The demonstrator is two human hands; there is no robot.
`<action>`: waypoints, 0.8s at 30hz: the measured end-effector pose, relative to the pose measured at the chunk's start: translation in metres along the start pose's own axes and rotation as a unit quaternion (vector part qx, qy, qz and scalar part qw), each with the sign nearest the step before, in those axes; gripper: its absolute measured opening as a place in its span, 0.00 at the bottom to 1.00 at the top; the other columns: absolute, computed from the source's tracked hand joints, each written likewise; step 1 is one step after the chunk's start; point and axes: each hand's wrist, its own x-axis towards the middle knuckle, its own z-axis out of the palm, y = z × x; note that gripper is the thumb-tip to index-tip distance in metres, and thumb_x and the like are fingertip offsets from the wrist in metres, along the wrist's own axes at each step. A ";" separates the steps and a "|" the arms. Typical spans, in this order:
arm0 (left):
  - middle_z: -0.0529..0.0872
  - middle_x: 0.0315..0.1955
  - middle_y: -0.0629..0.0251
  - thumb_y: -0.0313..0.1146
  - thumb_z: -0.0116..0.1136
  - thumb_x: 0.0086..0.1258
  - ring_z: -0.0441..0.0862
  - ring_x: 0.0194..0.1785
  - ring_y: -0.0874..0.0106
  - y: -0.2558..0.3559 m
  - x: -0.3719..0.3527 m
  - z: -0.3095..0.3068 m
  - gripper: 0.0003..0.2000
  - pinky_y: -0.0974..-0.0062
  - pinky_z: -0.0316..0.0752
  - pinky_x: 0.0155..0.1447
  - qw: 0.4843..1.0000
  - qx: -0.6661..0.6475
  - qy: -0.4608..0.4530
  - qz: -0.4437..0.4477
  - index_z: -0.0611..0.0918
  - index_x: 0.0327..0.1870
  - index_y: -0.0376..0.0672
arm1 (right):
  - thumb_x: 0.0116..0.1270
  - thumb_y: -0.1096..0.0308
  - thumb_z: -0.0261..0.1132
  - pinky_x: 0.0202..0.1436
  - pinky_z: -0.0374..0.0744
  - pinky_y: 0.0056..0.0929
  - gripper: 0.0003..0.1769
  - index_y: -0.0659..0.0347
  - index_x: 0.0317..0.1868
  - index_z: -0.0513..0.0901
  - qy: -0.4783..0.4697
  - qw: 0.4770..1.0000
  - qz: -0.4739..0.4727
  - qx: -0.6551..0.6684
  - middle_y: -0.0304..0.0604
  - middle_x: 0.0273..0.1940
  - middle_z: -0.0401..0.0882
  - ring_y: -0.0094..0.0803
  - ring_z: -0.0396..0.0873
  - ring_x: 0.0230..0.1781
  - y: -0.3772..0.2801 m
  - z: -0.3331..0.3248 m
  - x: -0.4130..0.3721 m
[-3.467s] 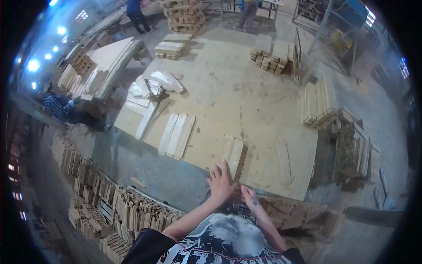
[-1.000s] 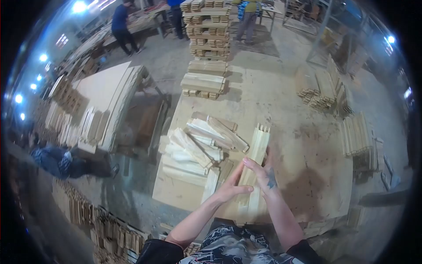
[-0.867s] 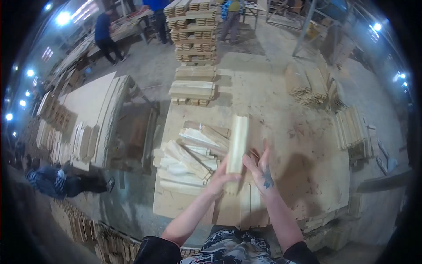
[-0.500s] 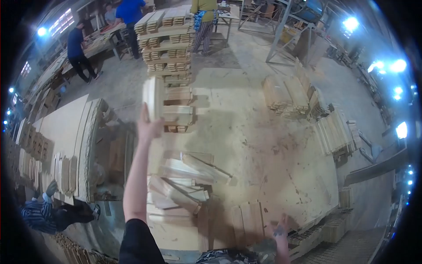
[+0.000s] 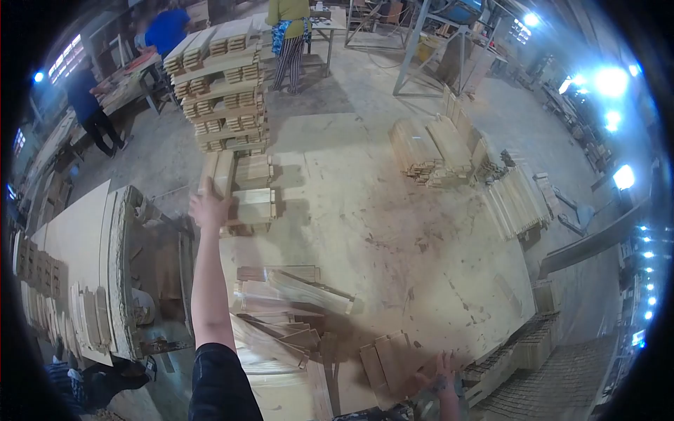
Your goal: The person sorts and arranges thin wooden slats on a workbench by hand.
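Wooden board (image 5: 223, 173), one, in left hand (image 5: 208, 209), right hand (image 5: 441, 370) spread low

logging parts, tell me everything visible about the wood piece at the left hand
The wood piece is a pale, flat, elongated slat, maybe several together, of bare unfinished timber; blur hides its ends. It points away from the wearer at the left edge of the low stack, in front of the tall stack. The left hand, arm stretched out, has its grip on the near end. Whether it rests on the low stack cannot be told.
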 end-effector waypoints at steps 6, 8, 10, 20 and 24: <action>0.66 0.72 0.40 0.62 0.74 0.54 0.67 0.74 0.47 0.006 -0.009 -0.009 0.54 0.43 0.63 0.71 0.999 0.008 0.005 -0.034 0.59 0.82 0.56 | 0.51 0.31 0.76 0.78 0.58 0.69 0.71 0.67 0.81 0.50 0.008 1.000 -0.008 -0.013 0.68 0.82 0.40 0.61 0.47 0.83 0.008 0.009 0.002; 0.66 0.72 0.40 0.63 0.74 0.54 0.67 0.74 0.48 -0.001 -0.003 0.004 0.55 0.42 0.64 0.71 0.999 0.000 0.024 -0.043 0.58 0.82 0.52 | 0.51 0.30 0.75 0.78 0.58 0.69 0.71 0.67 0.81 0.50 0.012 1.000 -0.013 -0.016 0.68 0.82 0.40 0.61 0.47 0.83 0.010 0.010 0.003; 0.67 0.71 0.40 0.63 0.74 0.54 0.67 0.74 0.48 -0.004 -0.003 0.008 0.56 0.42 0.64 0.71 0.998 -0.006 0.037 -0.049 0.58 0.82 0.50 | 0.51 0.29 0.75 0.78 0.58 0.69 0.72 0.67 0.81 0.50 0.017 1.000 -0.018 -0.016 0.68 0.82 0.41 0.61 0.49 0.82 0.010 0.010 0.003; 0.69 0.68 0.41 0.57 0.76 0.55 0.69 0.72 0.46 -0.014 -0.060 -0.024 0.55 0.41 0.69 0.65 0.994 -0.033 0.106 0.004 0.57 0.81 0.46 | 0.52 0.23 0.69 0.78 0.59 0.64 0.72 0.67 0.82 0.49 0.018 0.999 -0.042 -0.030 0.72 0.81 0.43 0.63 0.55 0.80 0.029 0.019 0.011; 0.70 0.68 0.41 0.53 0.73 0.59 0.69 0.71 0.46 -0.036 -0.104 -0.037 0.52 0.43 0.68 0.66 0.982 -0.050 0.179 0.043 0.56 0.82 0.46 | 0.54 0.21 0.67 0.79 0.59 0.62 0.72 0.66 0.82 0.49 -0.015 0.997 -0.060 -0.034 0.75 0.79 0.45 0.67 0.57 0.79 0.029 0.007 0.015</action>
